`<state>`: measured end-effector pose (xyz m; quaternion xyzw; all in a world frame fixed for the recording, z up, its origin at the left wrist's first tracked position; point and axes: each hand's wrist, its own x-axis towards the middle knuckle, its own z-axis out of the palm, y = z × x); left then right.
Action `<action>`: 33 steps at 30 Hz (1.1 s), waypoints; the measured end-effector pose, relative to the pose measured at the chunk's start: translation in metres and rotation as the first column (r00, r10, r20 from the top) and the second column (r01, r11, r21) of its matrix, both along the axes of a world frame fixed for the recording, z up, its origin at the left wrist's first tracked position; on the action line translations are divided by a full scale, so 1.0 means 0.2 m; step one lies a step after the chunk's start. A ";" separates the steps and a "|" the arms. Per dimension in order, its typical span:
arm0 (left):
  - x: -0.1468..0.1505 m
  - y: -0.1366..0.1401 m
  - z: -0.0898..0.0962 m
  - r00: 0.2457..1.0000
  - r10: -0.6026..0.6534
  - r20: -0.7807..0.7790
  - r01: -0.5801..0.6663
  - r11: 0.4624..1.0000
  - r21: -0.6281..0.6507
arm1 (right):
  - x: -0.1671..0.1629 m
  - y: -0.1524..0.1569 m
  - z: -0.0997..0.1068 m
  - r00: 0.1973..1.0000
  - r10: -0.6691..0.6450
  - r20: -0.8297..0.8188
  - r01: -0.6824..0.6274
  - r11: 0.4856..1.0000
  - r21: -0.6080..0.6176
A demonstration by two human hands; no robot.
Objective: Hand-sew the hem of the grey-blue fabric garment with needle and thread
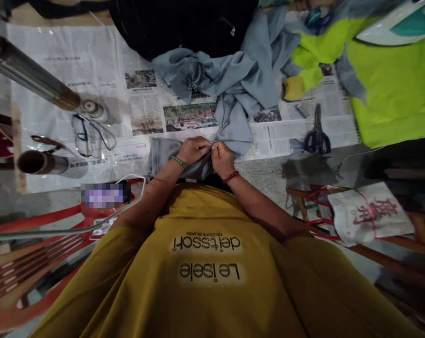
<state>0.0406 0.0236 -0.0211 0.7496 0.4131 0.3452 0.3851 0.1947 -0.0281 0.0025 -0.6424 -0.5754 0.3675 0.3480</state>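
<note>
My left hand (193,151), with a green bead bracelet at the wrist, is closed in a pinch on a piece of grey cloth (233,126). Close beside it, my right hand (223,161), wearing a dark red bead bracelet, pinches the same cloth. The fingertips of both hands nearly meet where the fabric is gathered. Whether a needle or thread is between them is too small to tell. Part of the cloth hangs over the table edge under my hands, and more grey fabric (230,75) lies crumpled beyond, with a puckered spot in it.
Newspaper (142,101) covers the table. Scissors (317,134) lie to the right, near a yellow-green garment (391,94) with an iron (402,26) on it. At left are glasses (82,136), a cup (40,162) and a flask (33,70). A black bag (184,28) sits at the back.
</note>
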 end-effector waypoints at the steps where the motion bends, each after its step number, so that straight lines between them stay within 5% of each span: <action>1: 0.00 0.00 0.00 1.000 0.013 0.004 -0.013 1.000 -0.009 | 0.00 0.00 0.00 1.000 0.001 -0.010 -0.001 1.000 -0.006; 9: -0.01 0.01 0.04 0.988 0.126 0.084 -0.118 0.989 -0.094 | 0.01 -0.05 0.05 0.978 -0.015 -0.207 -0.020 0.986 -0.168; 17: -0.01 0.01 0.03 0.989 0.121 0.083 -0.112 0.988 -0.106 | 0.00 -0.02 0.07 0.981 -0.056 -0.187 0.009 0.969 -0.245; 26: -0.01 0.01 0.01 0.990 0.118 0.074 -0.110 0.988 -0.105 | -0.02 0.03 0.04 0.996 -0.062 -0.066 0.053 0.991 -0.124; 33: -0.01 0.02 0.00 0.983 0.146 0.110 -0.129 0.981 -0.144 | -0.02 0.02 0.02 0.994 -0.048 -0.098 0.034 0.989 -0.145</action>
